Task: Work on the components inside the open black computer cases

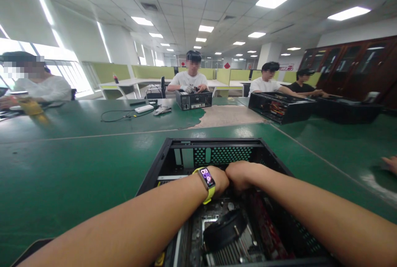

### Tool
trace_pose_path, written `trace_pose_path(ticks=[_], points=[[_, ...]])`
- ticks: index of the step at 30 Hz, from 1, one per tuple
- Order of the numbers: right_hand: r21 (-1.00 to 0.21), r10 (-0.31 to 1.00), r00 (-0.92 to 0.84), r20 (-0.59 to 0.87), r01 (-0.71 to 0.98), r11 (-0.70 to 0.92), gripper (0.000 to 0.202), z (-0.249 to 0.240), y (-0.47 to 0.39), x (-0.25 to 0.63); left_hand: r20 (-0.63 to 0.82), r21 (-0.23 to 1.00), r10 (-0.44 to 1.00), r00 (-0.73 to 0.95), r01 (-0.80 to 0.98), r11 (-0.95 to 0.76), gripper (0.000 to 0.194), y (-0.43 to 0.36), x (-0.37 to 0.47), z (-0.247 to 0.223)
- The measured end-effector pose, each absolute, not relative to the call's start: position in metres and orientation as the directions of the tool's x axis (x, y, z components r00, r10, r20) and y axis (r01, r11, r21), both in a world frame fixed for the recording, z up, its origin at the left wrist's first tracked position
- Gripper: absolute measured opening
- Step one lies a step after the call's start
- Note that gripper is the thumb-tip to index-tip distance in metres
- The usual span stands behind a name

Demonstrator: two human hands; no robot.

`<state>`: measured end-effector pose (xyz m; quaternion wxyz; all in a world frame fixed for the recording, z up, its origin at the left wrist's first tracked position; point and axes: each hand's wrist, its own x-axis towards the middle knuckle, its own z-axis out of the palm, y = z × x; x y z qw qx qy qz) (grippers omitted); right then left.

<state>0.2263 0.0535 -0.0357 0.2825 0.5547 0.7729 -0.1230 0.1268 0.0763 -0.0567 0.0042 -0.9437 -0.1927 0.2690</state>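
Hands meet inside an open black computer case (217, 155) that sits on the green desk (62, 163) right before the person. The left hand (218, 180), with a yellow-strapped watch (207, 179) on its wrist, and the right hand (240, 174) touch knuckle to knuckle, both dipped toward the case's far end above the cooler fan (225, 229). Their fingers curl downward out of sight, so whether they grip anything cannot be told. Farther across the desk, other people work at their own open cases (194, 99), and a white device (144, 109) lies beside a black cable (114, 114).
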Motion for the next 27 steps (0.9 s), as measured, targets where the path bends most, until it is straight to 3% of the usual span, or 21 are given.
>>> trace_pose_path(ticks=[5,27], points=[[0.114,0.784,-0.218,-0.581,0.932,0.344,0.057,-0.036,0.055,0.228,-0.593,-0.178,0.392,0.704,0.360,-0.916,0.036,0.070,0.128,-0.045],[0.116,0.775,-0.216,-0.594,0.930,0.348,0.059,-0.038,0.057,0.228,-0.614,-0.222,0.412,0.673,0.353,-0.909,0.041,0.066,0.129,-0.043]])
